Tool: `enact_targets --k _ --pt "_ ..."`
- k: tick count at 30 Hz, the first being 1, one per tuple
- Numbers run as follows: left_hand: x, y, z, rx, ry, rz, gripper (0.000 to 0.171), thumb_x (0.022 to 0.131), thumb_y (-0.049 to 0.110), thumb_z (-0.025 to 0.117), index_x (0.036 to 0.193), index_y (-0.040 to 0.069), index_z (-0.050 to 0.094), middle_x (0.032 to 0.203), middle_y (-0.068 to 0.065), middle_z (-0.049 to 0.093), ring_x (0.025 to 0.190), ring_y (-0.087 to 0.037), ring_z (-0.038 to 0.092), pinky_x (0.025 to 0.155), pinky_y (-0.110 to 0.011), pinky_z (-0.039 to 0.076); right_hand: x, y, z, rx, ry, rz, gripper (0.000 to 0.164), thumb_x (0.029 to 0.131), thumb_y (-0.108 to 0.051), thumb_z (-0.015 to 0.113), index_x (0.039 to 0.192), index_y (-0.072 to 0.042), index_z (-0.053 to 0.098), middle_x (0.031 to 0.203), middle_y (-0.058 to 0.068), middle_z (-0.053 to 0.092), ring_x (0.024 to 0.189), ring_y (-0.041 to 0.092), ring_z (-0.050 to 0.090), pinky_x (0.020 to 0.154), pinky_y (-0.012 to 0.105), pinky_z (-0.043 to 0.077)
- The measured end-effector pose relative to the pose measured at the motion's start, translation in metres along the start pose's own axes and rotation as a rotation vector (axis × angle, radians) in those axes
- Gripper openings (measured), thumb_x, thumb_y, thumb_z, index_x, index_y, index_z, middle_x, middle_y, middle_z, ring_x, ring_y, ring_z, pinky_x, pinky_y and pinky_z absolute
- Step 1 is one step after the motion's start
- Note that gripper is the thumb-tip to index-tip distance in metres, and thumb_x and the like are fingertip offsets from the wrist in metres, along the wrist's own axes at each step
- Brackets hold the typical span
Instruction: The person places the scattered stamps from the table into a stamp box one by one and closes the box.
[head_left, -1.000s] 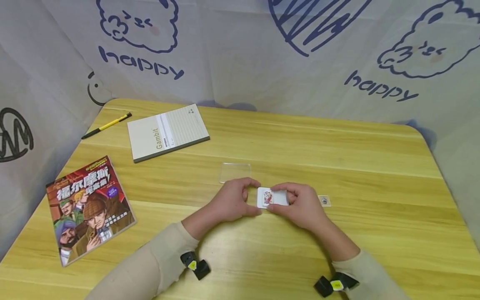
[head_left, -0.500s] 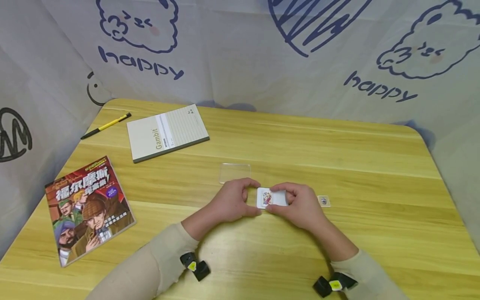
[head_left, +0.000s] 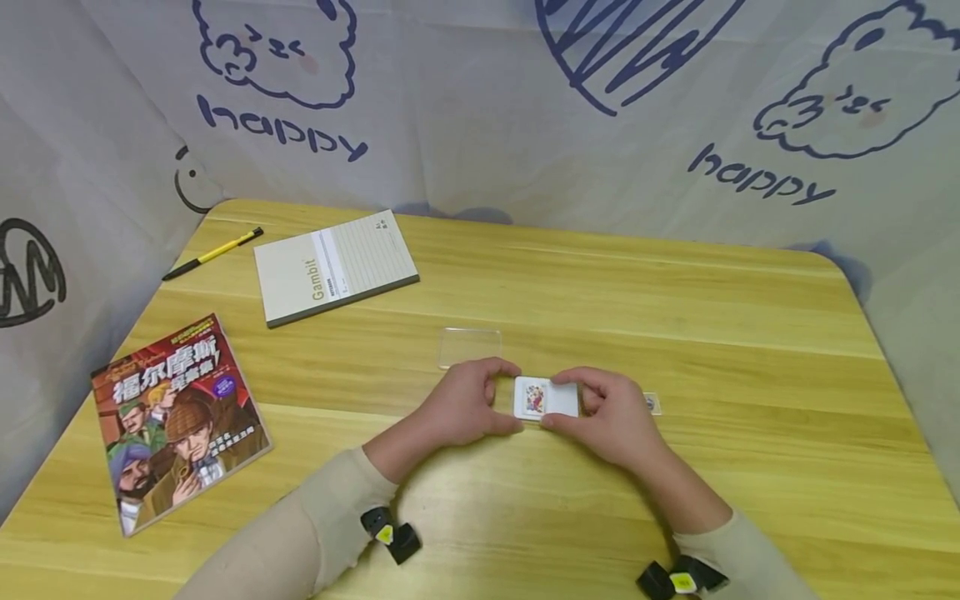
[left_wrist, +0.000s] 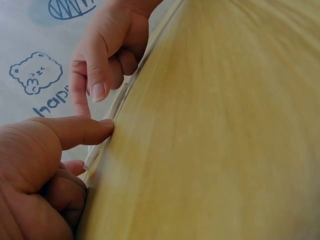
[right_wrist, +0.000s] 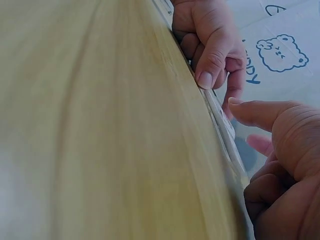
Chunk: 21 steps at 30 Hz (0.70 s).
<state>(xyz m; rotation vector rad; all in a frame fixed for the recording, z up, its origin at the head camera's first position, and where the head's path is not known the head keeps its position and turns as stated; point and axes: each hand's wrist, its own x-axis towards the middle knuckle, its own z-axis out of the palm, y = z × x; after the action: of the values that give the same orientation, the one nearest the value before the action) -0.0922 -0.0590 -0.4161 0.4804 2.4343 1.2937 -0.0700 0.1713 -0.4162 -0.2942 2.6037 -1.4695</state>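
Note:
A small flat white case (head_left: 564, 400) lies on the table between the two hands. On its left half sits a stamp-like picture card (head_left: 535, 398) with red and multicoloured print. My left hand (head_left: 465, 402) holds the case's left end between thumb and index finger. My right hand (head_left: 611, 417) spans the right half, thumb on the near side and index on the far side. In the right wrist view, its thumb (right_wrist: 252, 111) stands a little off the case's white edge (right_wrist: 220, 112). A small clear-edged picture piece (head_left: 654, 403) is partly hidden behind the right hand.
A clear plastic lid-like piece (head_left: 468, 347) lies just behind the left hand. Farther left are a Gambit notebook (head_left: 337, 267), a yellow-black pen (head_left: 213, 254) and a comic-style book (head_left: 180, 425). A printed cloth (head_left: 480, 125) hangs behind the table (head_left: 675, 317).
My right hand's fingertips have drawn back from the picture card, slightly to the right, uncovering more of the case and covering part of the small piece. The left hand stays put.

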Motion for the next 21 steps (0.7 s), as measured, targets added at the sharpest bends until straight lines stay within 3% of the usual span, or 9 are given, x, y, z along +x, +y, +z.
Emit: enact_targets --k 2,4,21 --pt "0.0 0.0 0.0 0.001 -0.001 0.001 0.063 0.071 0.014 0.091 0.126 0.005 0.064 0.06 0.004 0.042 0.05 -0.007 0.037 0.048 -0.026 0.032 -0.004 0.001 -0.003 -0.021 0.018 -0.003 0.044 0.072 -0.021 0.092 0.111 -0.012 0.074 0.057 -0.005 0.029 0.052 0.009 0.025 0.049 0.024 0.026" --pt "0.0 0.0 0.0 0.001 0.0 0.0 0.063 0.07 0.014 0.091 0.126 0.005 0.064 0.06 0.004 0.043 0.05 -0.008 0.037 0.049 -0.026 0.033 -0.006 0.004 -0.007 -0.028 0.035 -0.013 0.044 0.072 -0.022 0.092 0.111 -0.012 0.074 0.057 -0.005 0.028 0.052 0.009 0.024 0.049 0.025 0.025" --pt "-0.001 0.001 0.001 -0.004 0.001 0.0 0.064 0.07 0.014 0.091 0.126 0.003 0.063 0.059 0.005 0.04 0.049 -0.008 0.035 0.049 -0.026 0.032 -0.028 0.026 -0.044 -0.075 0.099 -0.028 0.05 0.073 -0.023 0.092 0.117 -0.012 0.071 0.06 -0.004 0.026 0.054 0.011 0.027 0.067 0.027 0.041"
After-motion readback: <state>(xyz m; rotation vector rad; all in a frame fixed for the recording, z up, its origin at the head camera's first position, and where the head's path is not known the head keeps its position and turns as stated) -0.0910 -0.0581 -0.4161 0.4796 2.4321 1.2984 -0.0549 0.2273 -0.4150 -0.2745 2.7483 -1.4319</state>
